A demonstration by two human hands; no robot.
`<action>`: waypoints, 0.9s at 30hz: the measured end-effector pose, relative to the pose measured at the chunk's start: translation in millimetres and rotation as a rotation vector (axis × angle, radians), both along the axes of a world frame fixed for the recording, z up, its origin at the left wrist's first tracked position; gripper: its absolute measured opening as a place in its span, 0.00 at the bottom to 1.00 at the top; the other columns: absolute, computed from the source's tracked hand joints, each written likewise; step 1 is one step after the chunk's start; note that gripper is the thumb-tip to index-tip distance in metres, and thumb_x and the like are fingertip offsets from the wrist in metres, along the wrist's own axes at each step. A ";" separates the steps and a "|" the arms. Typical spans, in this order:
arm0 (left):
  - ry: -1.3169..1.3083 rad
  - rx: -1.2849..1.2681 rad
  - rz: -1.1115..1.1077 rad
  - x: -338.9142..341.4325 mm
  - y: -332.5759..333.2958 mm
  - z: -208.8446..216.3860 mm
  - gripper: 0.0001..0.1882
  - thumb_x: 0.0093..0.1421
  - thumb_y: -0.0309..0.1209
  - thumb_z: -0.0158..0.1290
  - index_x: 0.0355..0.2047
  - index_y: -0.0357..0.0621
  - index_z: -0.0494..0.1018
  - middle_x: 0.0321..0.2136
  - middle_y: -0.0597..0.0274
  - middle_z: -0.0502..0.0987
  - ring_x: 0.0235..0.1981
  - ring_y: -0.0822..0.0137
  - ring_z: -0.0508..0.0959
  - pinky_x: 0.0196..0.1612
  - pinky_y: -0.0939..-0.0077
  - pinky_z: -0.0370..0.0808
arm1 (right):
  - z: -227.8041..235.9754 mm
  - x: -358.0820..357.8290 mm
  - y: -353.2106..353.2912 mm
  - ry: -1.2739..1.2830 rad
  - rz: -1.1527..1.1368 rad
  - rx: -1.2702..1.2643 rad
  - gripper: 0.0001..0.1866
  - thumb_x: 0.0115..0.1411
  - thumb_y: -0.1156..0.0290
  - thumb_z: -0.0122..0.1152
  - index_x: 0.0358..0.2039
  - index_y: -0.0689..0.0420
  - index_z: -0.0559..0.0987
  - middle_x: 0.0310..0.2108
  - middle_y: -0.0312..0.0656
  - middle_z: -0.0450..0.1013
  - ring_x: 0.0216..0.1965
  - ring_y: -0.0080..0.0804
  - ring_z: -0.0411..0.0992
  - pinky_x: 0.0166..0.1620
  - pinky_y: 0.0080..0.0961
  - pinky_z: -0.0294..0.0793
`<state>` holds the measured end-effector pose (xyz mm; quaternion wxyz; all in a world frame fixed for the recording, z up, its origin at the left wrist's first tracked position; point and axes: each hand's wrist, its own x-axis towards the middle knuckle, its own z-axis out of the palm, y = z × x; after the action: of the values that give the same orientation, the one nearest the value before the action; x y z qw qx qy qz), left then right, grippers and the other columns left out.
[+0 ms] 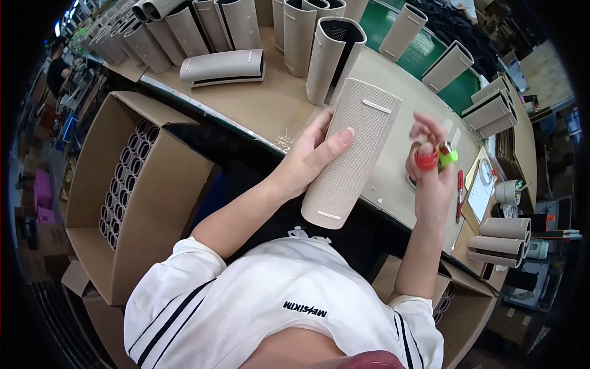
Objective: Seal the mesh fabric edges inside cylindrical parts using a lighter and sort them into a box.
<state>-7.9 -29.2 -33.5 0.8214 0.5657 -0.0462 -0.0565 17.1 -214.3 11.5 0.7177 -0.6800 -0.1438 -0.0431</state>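
My left hand (312, 152) is closed around a beige, mesh-textured tubular sleeve (359, 154), tilted in front of me over the table's near edge. Its thumb presses on the front face, where a short pale strip shows near each end. To the right of the sleeve, my right hand (428, 157) is raised over the table, its fingers curved, apart and slightly blurred. A red band (426, 161) and a bright green band (448, 155) sit around its fingers. Nothing held shows in it. Beyond the left hand stands another beige sleeve (329, 61) with a dark lining.
One sleeve (222, 66) lies on the table (239, 114), with many standing behind it. A green surface (413, 55) carries more sleeves. A large carton (147, 203) of upright tubes is at left. A red pen (460, 195) and a clipboard (480, 197) lie at right.
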 end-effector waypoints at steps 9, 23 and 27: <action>-0.007 -0.024 -0.004 -8.6 0.0 -9.7 0.38 0.62 0.51 0.51 0.61 0.34 0.53 0.50 0.45 0.68 0.45 0.59 0.75 0.45 0.68 0.74 | -31.8 23.9 17.5 0.134 0.131 0.014 0.28 0.65 0.55 0.55 0.58 0.61 0.69 0.45 0.45 0.71 0.24 0.16 0.64 0.26 0.13 0.63; -0.040 -0.075 0.164 -4.1 36.6 -7.6 0.40 0.60 0.59 0.51 0.57 0.35 0.59 0.44 0.49 0.71 0.43 0.63 0.75 0.43 0.70 0.74 | -54.6 -9.5 31.5 0.257 0.227 0.135 0.24 0.66 0.65 0.50 0.59 0.65 0.65 0.54 0.50 0.65 0.20 0.12 0.55 0.25 0.11 0.60; -0.057 -0.036 0.191 -16.1 43.6 -14.7 0.41 0.59 0.60 0.52 0.57 0.35 0.59 0.45 0.50 0.71 0.44 0.63 0.75 0.44 0.69 0.73 | -54.5 -13.7 33.0 0.249 0.246 0.135 0.23 0.65 0.67 0.51 0.58 0.63 0.68 0.53 0.48 0.67 0.20 0.14 0.56 0.26 0.12 0.62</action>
<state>-24.0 14.5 -48.2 0.8315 0.5539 -0.0162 0.0389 3.4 -181.3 -43.0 0.7738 -0.6077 -0.1328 0.1198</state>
